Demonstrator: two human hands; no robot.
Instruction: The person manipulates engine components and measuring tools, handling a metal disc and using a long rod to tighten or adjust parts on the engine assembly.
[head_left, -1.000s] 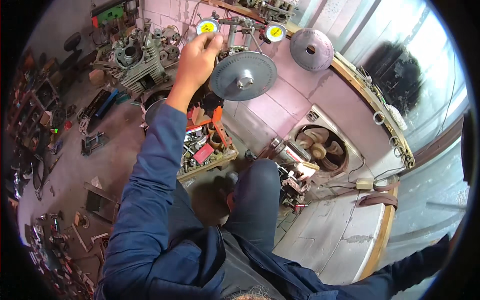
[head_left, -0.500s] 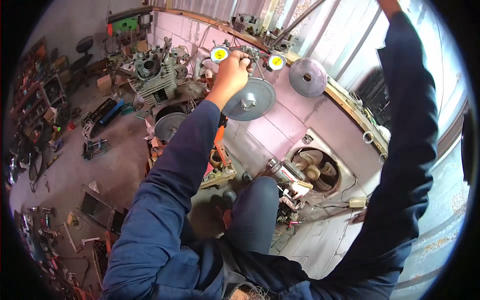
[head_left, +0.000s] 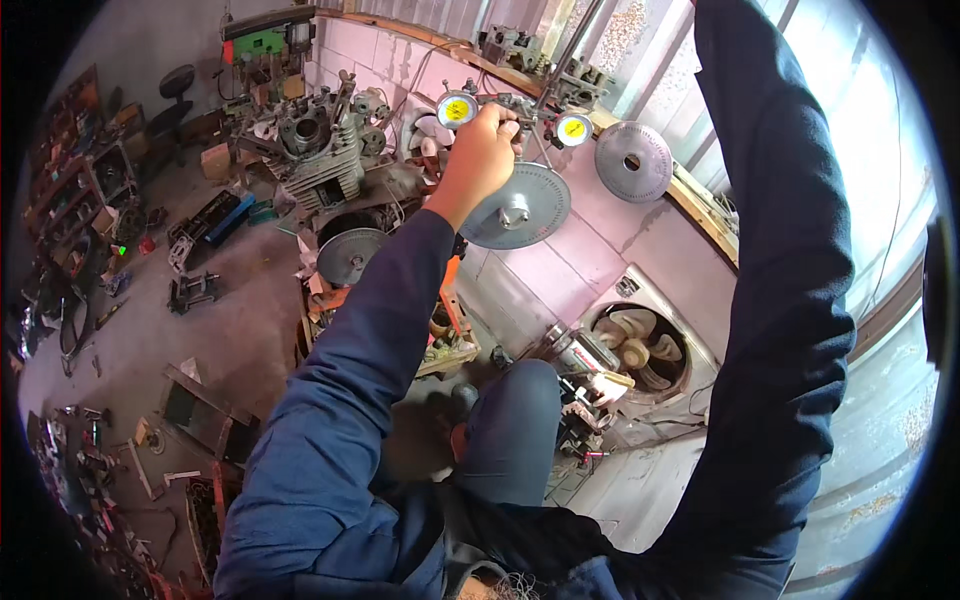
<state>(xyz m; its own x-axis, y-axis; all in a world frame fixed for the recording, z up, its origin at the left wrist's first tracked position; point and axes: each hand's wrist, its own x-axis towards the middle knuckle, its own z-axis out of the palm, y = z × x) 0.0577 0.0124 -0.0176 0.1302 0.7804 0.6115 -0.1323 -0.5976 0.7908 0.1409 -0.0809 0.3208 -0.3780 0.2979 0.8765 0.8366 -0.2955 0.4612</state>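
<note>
My left hand point(head_left: 480, 155) is raised in front of me, fingers closed around a dark metal fixture point(head_left: 520, 105) that carries two small round gauges with yellow faces, one point(head_left: 457, 109) to its left and one point(head_left: 574, 129) to its right. A grey metal disc point(head_left: 525, 207) with a centre nut sits just below that hand. A second grey disc point(head_left: 632, 161) hangs further right. My right arm in a dark blue sleeve point(head_left: 790, 250) reaches up past the top edge, and its hand is out of view.
A pink tiled wall point(head_left: 560, 290) holds a round fan in a white housing point(head_left: 640, 345). An engine block point(head_left: 315, 150) and another disc point(head_left: 350, 255) stand at the left. Tools and metal parts litter the grey floor point(head_left: 200, 330). A window point(head_left: 870, 150) lies right.
My left hand has come down and right along the fixture, now between the two gauges. My right arm has swung up across the right side of the view.
</note>
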